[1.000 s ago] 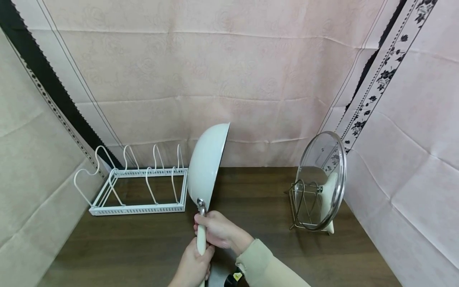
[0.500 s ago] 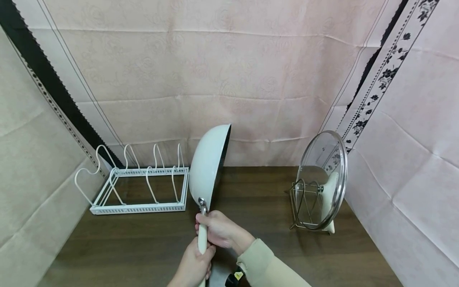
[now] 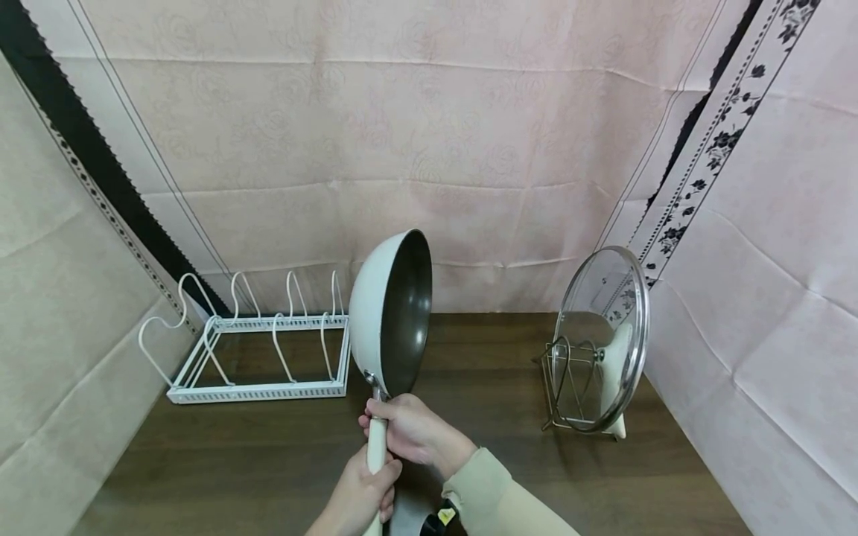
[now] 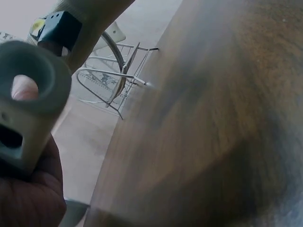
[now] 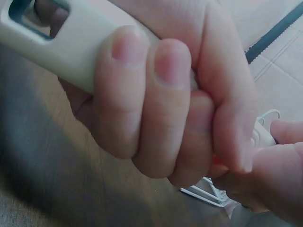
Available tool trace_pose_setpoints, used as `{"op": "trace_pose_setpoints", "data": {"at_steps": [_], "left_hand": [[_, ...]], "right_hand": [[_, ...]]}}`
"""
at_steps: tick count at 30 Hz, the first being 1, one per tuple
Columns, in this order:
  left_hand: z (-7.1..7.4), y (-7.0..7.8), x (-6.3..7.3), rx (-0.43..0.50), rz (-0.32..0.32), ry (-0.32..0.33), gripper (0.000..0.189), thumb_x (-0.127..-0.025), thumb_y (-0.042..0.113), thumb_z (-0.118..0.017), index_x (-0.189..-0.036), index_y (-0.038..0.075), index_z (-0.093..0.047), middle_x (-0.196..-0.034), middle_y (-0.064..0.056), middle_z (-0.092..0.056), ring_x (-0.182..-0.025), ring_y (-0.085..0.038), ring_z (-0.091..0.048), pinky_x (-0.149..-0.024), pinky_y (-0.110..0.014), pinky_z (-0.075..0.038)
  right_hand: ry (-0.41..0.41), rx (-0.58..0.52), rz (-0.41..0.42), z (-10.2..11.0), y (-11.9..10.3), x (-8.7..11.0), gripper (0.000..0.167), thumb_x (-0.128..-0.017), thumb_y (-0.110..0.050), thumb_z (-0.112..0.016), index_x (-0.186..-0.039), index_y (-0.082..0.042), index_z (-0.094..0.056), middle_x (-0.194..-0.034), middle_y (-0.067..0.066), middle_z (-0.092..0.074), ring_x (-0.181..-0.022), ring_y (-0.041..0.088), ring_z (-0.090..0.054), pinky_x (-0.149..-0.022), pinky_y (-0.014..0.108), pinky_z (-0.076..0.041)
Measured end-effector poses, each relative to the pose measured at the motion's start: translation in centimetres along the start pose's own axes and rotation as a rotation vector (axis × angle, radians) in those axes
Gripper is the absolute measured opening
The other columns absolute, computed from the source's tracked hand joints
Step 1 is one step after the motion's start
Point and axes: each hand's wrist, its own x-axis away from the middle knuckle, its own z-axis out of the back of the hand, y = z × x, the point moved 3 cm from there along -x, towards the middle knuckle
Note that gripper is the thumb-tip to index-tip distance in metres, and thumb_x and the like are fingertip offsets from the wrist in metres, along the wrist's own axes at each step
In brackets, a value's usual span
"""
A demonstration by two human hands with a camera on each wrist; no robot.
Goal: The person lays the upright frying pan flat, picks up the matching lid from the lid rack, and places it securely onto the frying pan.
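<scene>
Both hands hold a deep frying pan (image 3: 367, 313), white outside and dark grey inside, on edge with its handle towards me. My left hand (image 3: 358, 487) grips the lower part of the pale handle (image 3: 377, 447). Just above it, my right hand (image 3: 418, 435) holds the handle near its metal joint. Seen from the right wrist, the left hand's curled fingers (image 5: 156, 94) wrap the handle, whose end has a hanging slot. Close up in the left wrist view is the handle's end (image 4: 52, 94). The pan's left side overlaps the right end of a white dish rack (image 3: 268, 388).
The white rack's upright wire loops stand on the left of the wooden table (image 3: 503, 476). At right, a glass lid (image 3: 640, 335) with a steel rim leans upright in a small wire stand (image 3: 556, 402). Pale patterned cloth (image 3: 429, 134) walls the back and sides.
The pan has turned about its handle, so its dark inside now faces more towards me. Both hands keep their hold in nearly the same place. The rack and lid are unmoved.
</scene>
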Motion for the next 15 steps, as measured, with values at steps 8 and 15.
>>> {"op": "trace_pose_setpoints", "data": {"at_steps": [8,15], "left_hand": [[0.37,0.22,0.26,0.064,0.007,-0.111,0.017,-0.094,0.009,-0.057,-0.093,0.0,-0.043,-0.054,-0.002,-0.042,-0.042,-0.014,-0.043,-0.044,-0.027,-0.042],[0.54,0.44,0.18,0.033,-0.012,-0.156,0.017,-0.093,0.009,-0.059,-0.09,0.0,-0.045,-0.055,-0.001,-0.047,-0.042,-0.013,-0.048,-0.045,-0.028,-0.046]], "right_hand": [[-0.057,-0.073,-0.01,0.21,-0.01,0.03,0.014,-0.098,-0.008,-0.056,-0.101,0.005,-0.052,-0.095,0.011,-0.055,-0.087,0.018,-0.058,-0.082,0.029,-0.049],[-0.071,-0.05,0.023,0.22,-0.03,0.15,0.023,-0.097,-0.006,-0.055,-0.111,0.012,-0.049,-0.1,0.012,-0.058,-0.091,0.019,-0.06,-0.085,0.029,-0.048]]}}
